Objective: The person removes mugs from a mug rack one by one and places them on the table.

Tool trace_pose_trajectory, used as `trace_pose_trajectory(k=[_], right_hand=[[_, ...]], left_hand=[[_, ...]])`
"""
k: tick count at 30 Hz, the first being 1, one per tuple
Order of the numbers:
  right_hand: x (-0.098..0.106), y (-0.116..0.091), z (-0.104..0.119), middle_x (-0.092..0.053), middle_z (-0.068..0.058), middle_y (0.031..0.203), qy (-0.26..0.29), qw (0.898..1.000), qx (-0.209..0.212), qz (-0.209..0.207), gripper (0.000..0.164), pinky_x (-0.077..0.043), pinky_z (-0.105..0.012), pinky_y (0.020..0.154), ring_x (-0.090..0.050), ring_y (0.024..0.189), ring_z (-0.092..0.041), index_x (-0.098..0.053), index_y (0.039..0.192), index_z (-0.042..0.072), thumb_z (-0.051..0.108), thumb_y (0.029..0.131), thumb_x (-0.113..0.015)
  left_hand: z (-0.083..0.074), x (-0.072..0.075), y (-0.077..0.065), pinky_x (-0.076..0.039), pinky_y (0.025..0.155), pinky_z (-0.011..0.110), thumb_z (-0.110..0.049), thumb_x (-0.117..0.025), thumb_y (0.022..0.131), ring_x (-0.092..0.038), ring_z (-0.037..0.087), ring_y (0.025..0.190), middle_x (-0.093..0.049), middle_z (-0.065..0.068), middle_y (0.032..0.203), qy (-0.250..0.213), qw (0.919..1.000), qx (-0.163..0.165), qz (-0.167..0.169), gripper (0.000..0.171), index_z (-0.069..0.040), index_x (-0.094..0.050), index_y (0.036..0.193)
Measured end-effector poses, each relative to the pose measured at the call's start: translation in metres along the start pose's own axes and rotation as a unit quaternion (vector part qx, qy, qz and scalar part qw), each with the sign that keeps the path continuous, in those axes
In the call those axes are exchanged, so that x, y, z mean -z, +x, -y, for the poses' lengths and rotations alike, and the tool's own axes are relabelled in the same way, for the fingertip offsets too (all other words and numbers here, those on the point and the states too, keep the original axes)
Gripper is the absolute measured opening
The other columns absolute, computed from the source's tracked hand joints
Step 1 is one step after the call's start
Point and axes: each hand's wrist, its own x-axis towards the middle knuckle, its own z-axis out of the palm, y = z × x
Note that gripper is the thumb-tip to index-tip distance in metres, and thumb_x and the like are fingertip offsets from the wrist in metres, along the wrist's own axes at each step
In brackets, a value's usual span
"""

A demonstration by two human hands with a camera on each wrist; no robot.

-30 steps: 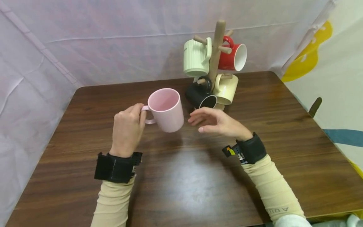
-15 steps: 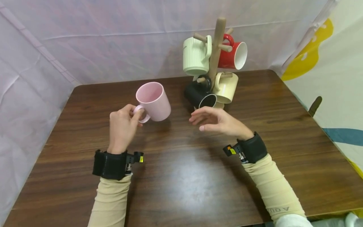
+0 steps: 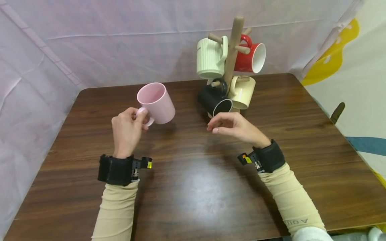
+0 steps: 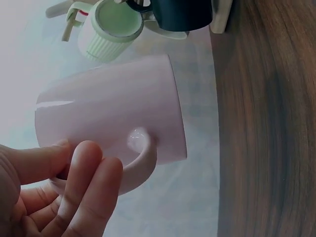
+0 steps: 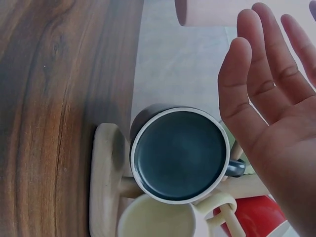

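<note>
My left hand (image 3: 128,130) pinches the handle of a pink mug (image 3: 161,105), thumb on top and fingers through or behind the loop. Held over the left half of the table, the mug tilts a little, its mouth up and to the left. In the left wrist view the handle (image 4: 140,168) curves out beside my fingertips. My right hand (image 3: 238,127) hovers in front of the mug rack with nothing in it, fingers relaxed. Closest to it hangs a black mug (image 3: 214,102), whose open mouth faces the right wrist camera.
A wooden mug tree (image 3: 234,47) stands at the back of the brown table (image 3: 193,187). It also bears a pale green ribbed mug (image 3: 209,58), a red mug (image 3: 248,58) and a cream mug (image 3: 243,93). A pale cloth wall (image 3: 120,43) rises behind the table.
My left hand has carried the pink mug left and slightly back, away from the rack, turning it so the handle comes nearer me. My right hand has stayed almost in place.
</note>
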Motion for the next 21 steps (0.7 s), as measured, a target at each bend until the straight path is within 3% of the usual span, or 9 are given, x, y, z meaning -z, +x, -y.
trace_pose_trajectory(k=[8,21], right_hand=[[0.0,-0.001,-0.002,-0.068,-0.029,0.101,-0.003,1.0,-0.003,-0.001,0.016,-0.053,-0.028,0.084,-0.068,0.094,-0.022,-0.068,0.107,-0.007,-0.007,0.092,-0.064],[0.0,0.0,-0.002,-0.069,-0.026,0.102,-0.015,1.0,-0.014,0.001,0.015,-0.053,-0.029,0.085,-0.068,0.095,-0.02,-0.069,0.107,-0.006,-0.006,0.093,-0.065]], left_hand=[[0.007,0.003,0.006,-0.042,0.053,0.006,-0.02,-0.062,0.103,-0.073,0.03,0.07,-0.074,0.021,0.089,0.002,0.9996,0.029,-0.001,0.03,0.009,-0.071,0.104],[0.025,0.0,0.013,-0.036,0.052,0.008,-0.024,-0.062,0.103,-0.074,0.036,0.075,-0.073,0.024,0.091,0.029,0.9989,0.035,-0.014,0.035,0.009,-0.071,0.105]])
